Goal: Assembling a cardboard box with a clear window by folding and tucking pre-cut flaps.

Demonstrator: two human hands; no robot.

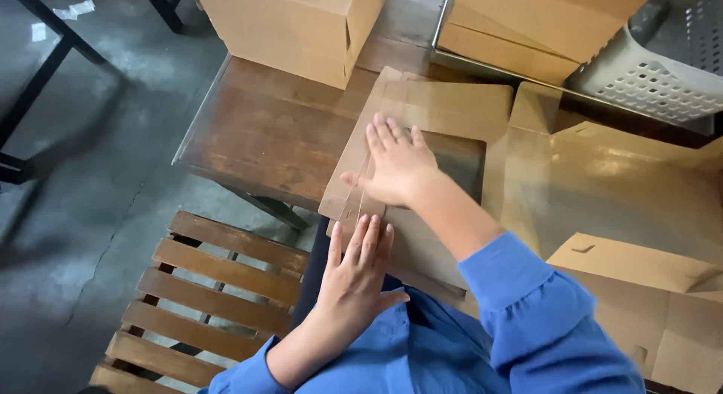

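A flat cardboard sheet [422, 138] lies across the near edge of the wooden table [263, 130]. The right hand [395, 168] presses on it, fingers spread, gripping nothing. The left hand [358, 270], open too, seems to rest against its near edge.

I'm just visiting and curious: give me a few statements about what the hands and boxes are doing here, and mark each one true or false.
1. Both hands press flat on a flattened cardboard sheet. True.
2. The right hand grips a knife. False: it lies open, palm down, holding nothing.
3. The left hand rests nearer the person than the right. True.
4. The white perforated basket sits on the floor. False: it is up at the top right, beside cardboard boxes.
5. A slatted wooden bench stands below the wooden table. True.
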